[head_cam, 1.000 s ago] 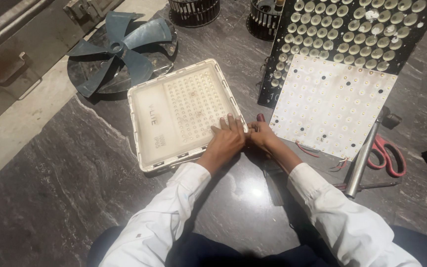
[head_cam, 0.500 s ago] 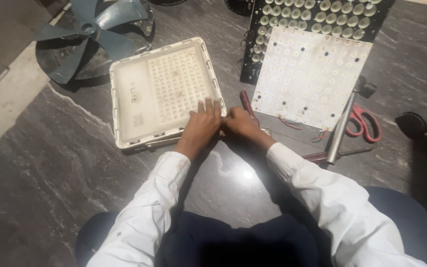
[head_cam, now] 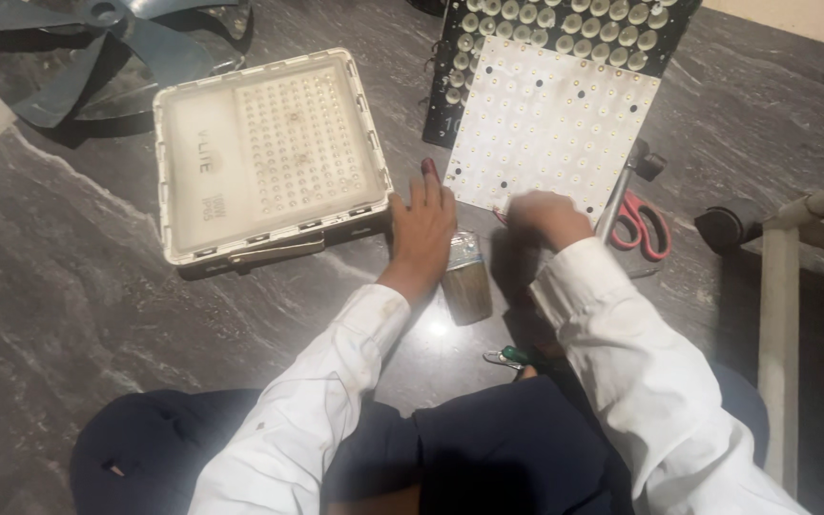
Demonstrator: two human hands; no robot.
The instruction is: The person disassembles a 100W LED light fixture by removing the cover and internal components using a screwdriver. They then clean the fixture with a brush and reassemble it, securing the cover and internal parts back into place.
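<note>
While both hands rest on the floor, left hand [head_cam: 424, 232] flat beside floodlight [head_cam: 264, 153], right hand [head_cam: 547, 217] curled at LED board [head_cam: 553, 129], grip unclear.

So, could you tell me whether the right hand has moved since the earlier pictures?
Yes. The right hand has drawn away from the left hand and now sits at the bottom edge of the white board, nearer the red scissors.

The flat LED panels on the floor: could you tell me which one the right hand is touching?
The white bare board with rows of small dots; the right hand rests at its lower edge. The cased floodlight lies beside the left hand.
</note>
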